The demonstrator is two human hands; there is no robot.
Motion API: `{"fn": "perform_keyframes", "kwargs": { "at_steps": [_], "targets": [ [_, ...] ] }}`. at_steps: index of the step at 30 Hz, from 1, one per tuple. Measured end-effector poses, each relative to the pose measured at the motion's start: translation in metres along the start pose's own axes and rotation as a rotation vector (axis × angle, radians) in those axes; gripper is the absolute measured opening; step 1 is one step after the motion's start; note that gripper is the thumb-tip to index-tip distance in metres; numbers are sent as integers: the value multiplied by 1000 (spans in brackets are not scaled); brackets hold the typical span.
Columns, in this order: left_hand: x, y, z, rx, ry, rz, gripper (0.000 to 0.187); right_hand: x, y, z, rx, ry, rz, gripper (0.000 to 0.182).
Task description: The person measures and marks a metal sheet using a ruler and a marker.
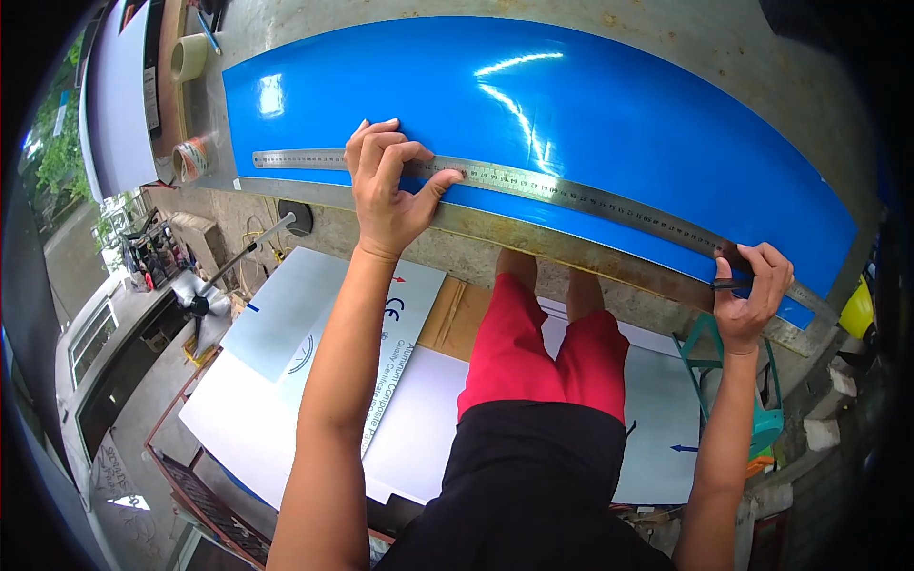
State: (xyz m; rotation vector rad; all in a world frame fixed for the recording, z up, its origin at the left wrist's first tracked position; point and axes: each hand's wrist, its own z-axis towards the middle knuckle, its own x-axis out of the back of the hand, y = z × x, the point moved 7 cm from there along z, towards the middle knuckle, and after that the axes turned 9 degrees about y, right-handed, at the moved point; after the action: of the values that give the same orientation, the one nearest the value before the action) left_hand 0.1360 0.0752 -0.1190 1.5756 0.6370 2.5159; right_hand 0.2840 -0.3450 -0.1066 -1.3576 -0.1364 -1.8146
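A long steel ruler (pixel 595 200) lies along the near edge of a glossy blue sheet (pixel 400 81). My left hand (pixel 392 186) is on the ruler left of its middle, its bent fingers and thumb gripping it from above. Near the ruler's right end, my right hand (pixel 750 303) holds a thin black pen-like tool (pixel 731 284) between thumb and fingers, with its fingertips close to the ruler. Exactly what kind of tool it is cannot be made out.
The sheet rests on a metal-edged worktable (pixel 543 233). Tape rolls (pixel 189 57) (pixel 191 159) stand at the left. Behind me lie white and grey panels (pixel 400 381), a standing fan (pixel 205 303) and a teal stand (pixel 764 419). A yellow object (pixel 859 309) sits at the right.
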Motion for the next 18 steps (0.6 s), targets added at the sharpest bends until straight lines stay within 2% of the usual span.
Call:
{"fn": "perform_keyframes", "kwargs": {
  "at_steps": [18],
  "targets": [
    [0, 0, 1, -23, -6, 3, 45, 0, 2, 0, -21, 2, -1, 38]
  ]
}}
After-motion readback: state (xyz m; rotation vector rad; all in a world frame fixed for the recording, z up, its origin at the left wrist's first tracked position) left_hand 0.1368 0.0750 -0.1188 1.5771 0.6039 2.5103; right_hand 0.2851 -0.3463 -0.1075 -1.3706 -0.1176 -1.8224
